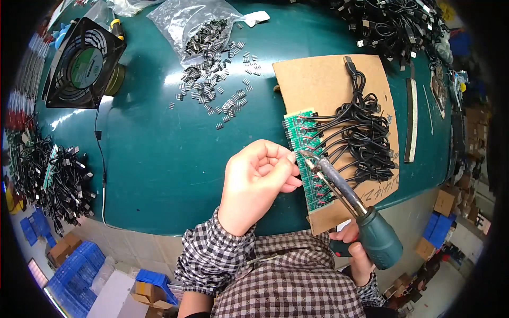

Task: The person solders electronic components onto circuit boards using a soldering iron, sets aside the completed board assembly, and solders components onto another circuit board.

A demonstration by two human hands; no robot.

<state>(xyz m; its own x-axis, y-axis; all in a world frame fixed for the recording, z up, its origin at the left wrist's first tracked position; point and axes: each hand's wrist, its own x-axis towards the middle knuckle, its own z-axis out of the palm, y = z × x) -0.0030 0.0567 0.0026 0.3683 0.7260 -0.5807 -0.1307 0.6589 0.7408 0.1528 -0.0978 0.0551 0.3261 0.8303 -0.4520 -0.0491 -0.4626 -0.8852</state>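
A green circuit-board panel (303, 139) lies along the left side of a cardboard sheet (318, 79). Black coiled cables (366, 139) run rightward from it. My left hand (254, 177) is closed in a pinch at the panel's left edge; what sits between thumb and forefinger is too small to make out. Around the handle of a green soldering gun (379, 239) the fingers of my right hand (361, 261) are wrapped, partly hidden by the tool. Its metal tip reaches the panel right beside my left fingertips.
Small black pin headers (204, 87) spill from a clear plastic bag (177, 24). A black fan (85, 66) stands at the far left. Cable bundles lie at the left edge (66, 175) and far right (392, 26). A flat metal bar (411, 119) rests right of the cardboard.
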